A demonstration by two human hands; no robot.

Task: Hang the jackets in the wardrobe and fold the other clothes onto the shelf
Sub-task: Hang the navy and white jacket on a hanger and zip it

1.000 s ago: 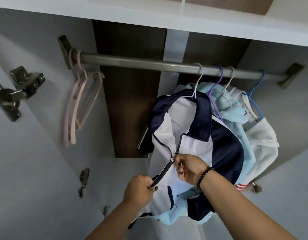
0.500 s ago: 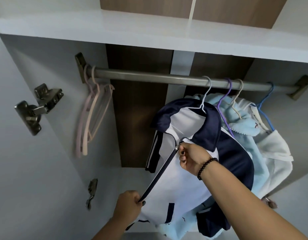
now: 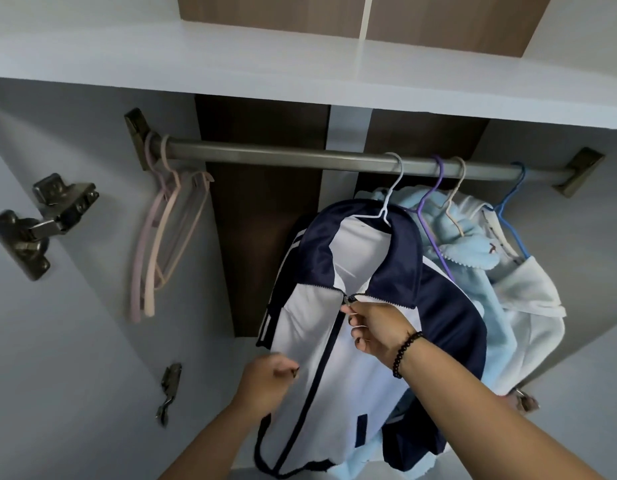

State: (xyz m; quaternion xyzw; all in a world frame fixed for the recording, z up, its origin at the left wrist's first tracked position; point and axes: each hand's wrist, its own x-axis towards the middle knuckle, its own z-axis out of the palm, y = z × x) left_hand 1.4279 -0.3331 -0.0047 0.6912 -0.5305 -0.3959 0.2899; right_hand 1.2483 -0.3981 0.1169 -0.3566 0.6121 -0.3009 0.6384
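A white and navy zip jacket (image 3: 335,358) hangs on a white hanger (image 3: 392,199) from the grey wardrobe rail (image 3: 283,155). My right hand (image 3: 376,332), with a bead bracelet on its wrist, pinches the zipper pull just below the collar, and the zip is closed up to that point. Blurred by motion, my left hand (image 3: 265,379) sits at the jacket's left front, and whether it grips the cloth is unclear. Behind the jacket hang a light blue garment (image 3: 463,240) and a white one (image 3: 529,306) on purple, beige and blue hangers.
Two bare pink hangers (image 3: 158,244) hang at the rail's left end. A white shelf (image 3: 300,60) runs above the rail. Metal door hinges (image 3: 37,220) stick out on the left wall. The rail between the pink hangers and the jacket holds nothing.
My right hand has run the zipper pull up from the jacket's middle to the collar. My left hand has let go of the taut lower zip and moved up to the jacket's left front.
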